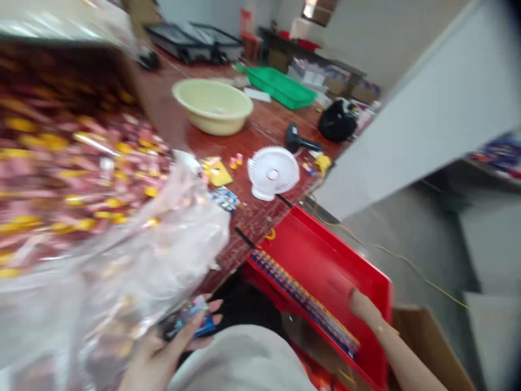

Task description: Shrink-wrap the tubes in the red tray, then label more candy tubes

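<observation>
Low in front of my body, my left hand [166, 350] is closed around a few small printed blue and dark packets [197, 315]; motion blurs their print. My right hand [363, 307] reaches into a red tray [313, 247], over its bare floor near the right end. Its fingers are smeared by motion, so their hold is unclear. Along the tray's near side stands a long row of similar small packets [303, 296] with yellow and blue edges. Beside my left hand spreads a clear plastic bag [175, 233], in front of many pink-and-yellow small pieces [81, 168].
On the red-brown table are a cream basin [214, 108], a white fan-shaped plastic part [274, 171], a dark hand-held tool [299, 140], a green tray [280, 87] and a black bag [340, 120]. A yellow cable [401, 263] crosses the floor. A cardboard box [431, 347] stands beyond the tray.
</observation>
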A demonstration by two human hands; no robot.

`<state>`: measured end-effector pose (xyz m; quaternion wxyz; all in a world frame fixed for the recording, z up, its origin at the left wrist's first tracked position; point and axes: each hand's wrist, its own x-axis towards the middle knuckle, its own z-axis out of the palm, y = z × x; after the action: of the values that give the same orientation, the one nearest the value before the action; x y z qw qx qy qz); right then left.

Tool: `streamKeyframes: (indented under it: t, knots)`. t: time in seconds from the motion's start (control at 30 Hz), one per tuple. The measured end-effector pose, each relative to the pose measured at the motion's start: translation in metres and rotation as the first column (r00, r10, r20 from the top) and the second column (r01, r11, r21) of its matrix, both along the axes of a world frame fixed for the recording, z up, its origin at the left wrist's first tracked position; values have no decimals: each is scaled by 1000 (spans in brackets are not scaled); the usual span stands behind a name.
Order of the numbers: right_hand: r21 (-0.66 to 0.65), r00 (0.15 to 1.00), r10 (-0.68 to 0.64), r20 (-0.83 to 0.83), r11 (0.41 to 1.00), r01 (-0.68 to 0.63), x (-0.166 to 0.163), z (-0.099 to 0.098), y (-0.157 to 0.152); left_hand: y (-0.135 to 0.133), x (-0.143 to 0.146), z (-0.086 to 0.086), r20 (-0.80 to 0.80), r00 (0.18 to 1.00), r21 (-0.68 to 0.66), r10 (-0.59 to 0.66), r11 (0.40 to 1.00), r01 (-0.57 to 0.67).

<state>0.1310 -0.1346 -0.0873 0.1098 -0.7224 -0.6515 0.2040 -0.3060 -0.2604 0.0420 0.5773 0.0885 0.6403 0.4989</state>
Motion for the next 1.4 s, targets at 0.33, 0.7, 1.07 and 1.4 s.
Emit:
streamKeyframes:
  t: [0.33, 0.7, 1.07, 1.4]
  knots:
    - [657, 346, 898, -273, 437, -615, -391, 128, 54, -23, -53, 10, -30, 924, 108, 381, 920, -376]
    - [567, 192, 871, -452, 447, -692, -558, 117, 26, -50, -91, 3, 47, 843, 124, 536, 834, -537]
    - [429, -123, 698, -706, 284, -857, -478, 182, 30, -39, -96, 2, -55, 919, 199, 391, 906, -374]
    - [336, -186, 750, -635, 52, -940, -490, 190, 23, -33, -98, 4, -92, 953, 239, 288, 936, -260]
